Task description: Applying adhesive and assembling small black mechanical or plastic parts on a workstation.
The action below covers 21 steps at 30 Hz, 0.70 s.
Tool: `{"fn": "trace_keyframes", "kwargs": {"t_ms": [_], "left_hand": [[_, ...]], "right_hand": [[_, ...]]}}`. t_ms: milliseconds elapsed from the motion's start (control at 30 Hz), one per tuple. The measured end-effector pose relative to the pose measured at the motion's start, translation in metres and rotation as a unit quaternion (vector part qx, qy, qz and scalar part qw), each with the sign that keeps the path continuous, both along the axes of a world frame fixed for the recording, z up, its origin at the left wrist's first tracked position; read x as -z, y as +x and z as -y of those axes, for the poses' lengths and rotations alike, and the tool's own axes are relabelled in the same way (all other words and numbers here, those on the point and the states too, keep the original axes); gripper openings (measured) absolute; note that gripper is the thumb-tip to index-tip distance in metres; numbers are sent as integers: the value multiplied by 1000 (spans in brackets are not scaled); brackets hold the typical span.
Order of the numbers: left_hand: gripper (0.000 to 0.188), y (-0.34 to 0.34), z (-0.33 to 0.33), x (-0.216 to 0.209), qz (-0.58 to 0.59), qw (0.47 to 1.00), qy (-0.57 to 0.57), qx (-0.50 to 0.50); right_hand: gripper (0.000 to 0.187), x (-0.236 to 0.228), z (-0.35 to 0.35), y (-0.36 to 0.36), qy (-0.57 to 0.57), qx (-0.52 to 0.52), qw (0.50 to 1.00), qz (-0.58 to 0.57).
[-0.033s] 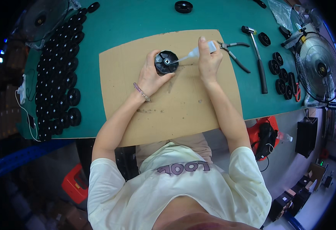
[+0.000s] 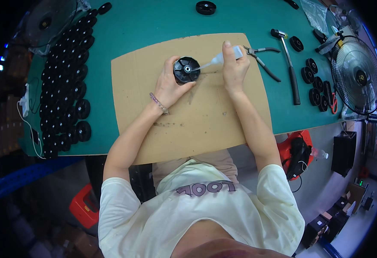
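Observation:
My left hand (image 2: 169, 84) is closed around the rim of a black round wheel-like part (image 2: 180, 74), its ribbed face turned up and a metal hub at its centre. In my right hand (image 2: 235, 73) is a small whitish squeeze bottle (image 2: 238, 52), the thumb on top and the fingers wrapped around it. The bottle's thin clear nozzle (image 2: 209, 64) points left, its tip at the part's face close to the hub. Whether any liquid comes out is too small to tell. Both hands are over a brown cardboard sheet (image 2: 188, 133).
Many black round parts (image 2: 83, 109) stand in rows on the green table's left. Pliers (image 2: 262, 64) and a hammer (image 2: 290, 69) lie right of the cardboard, near several more round parts (image 2: 307, 75) and a fan (image 2: 360, 77). Another round part (image 2: 206, 7) sits at the far edge.

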<state>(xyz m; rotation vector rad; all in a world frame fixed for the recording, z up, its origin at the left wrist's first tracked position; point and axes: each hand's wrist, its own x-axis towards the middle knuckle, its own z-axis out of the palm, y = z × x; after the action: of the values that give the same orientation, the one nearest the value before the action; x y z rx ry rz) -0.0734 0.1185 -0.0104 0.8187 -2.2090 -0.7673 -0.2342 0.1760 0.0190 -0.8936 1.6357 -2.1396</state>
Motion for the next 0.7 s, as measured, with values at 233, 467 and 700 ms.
{"fn": "trace_keyframes", "kwargs": {"t_ms": [233, 467, 700], "left_hand": [[77, -1, 1, 0, 0, 1000, 8, 3], [77, -1, 2, 0, 5, 1000, -12, 1], [77, 1, -3, 0, 0, 1000, -12, 6]], "right_hand": [[35, 0, 2, -2, 2, 16, 1000, -21], [35, 1, 3, -4, -7, 10, 1000, -21], [32, 3, -2, -2, -34, 12, 999, 0]]}}
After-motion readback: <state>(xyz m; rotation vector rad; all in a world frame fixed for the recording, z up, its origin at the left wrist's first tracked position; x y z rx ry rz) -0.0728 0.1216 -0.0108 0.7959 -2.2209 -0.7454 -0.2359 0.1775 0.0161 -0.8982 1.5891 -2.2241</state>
